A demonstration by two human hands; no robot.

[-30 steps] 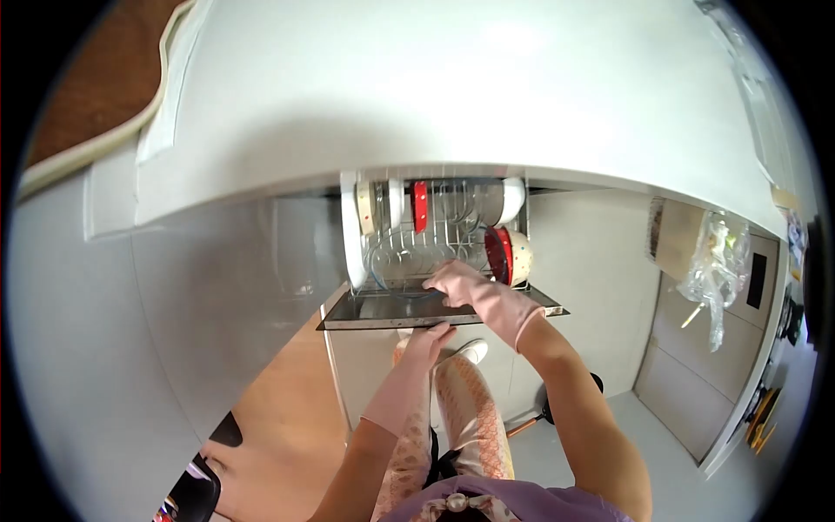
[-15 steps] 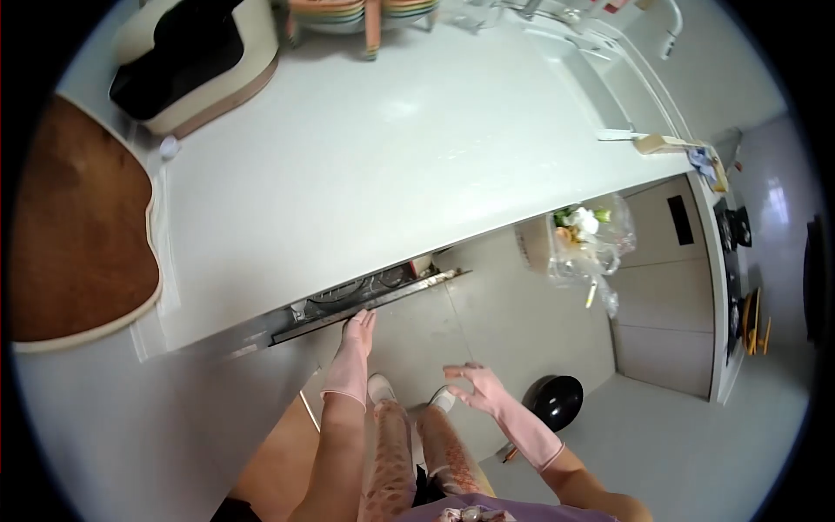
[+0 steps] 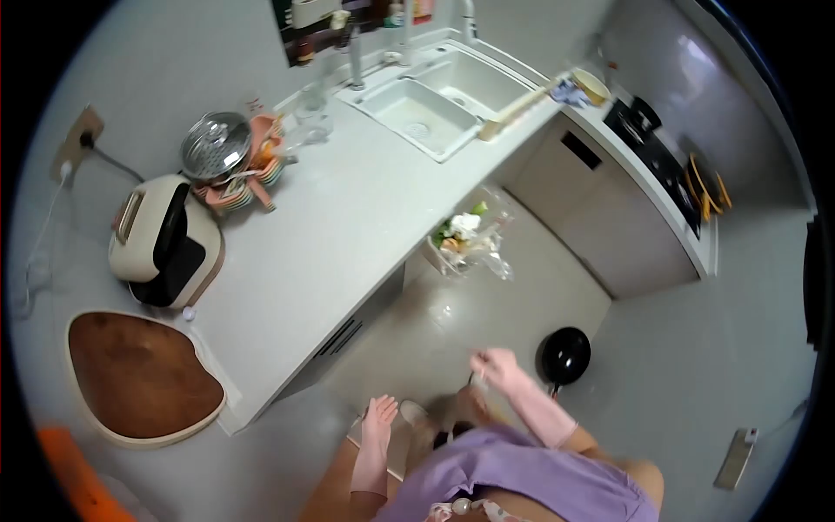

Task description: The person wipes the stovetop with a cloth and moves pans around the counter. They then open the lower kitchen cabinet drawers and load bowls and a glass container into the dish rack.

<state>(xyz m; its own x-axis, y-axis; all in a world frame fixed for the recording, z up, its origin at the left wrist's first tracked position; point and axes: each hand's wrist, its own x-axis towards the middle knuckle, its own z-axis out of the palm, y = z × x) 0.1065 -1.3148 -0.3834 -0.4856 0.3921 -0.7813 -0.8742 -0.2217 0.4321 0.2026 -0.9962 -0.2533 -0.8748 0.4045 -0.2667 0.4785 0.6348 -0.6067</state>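
Pink gloves cover both of my hands. My left hand (image 3: 379,419) is low in front of me with its fingers stretched out and nothing in it. It is apart from the cabinet front (image 3: 339,337), which has dark slots under the counter edge. My right hand (image 3: 497,369) hangs over the floor with its fingers curled in, and no object shows in it. Nearest to it on the right is a black wok (image 3: 565,355) on the floor.
A white counter (image 3: 348,226) carries a double sink (image 3: 426,117), a dish rack (image 3: 235,196), a cream appliance (image 3: 174,239) and a brown board (image 3: 139,374). Below the counter edge sits a bin with a plastic bag (image 3: 465,239). A stove (image 3: 652,157) stands at right.
The pulled-out drawer under the counter now appears pushed in. My left hand has come away from its front. My right hand's fingers have curled in. The view has turned and shows more counter.
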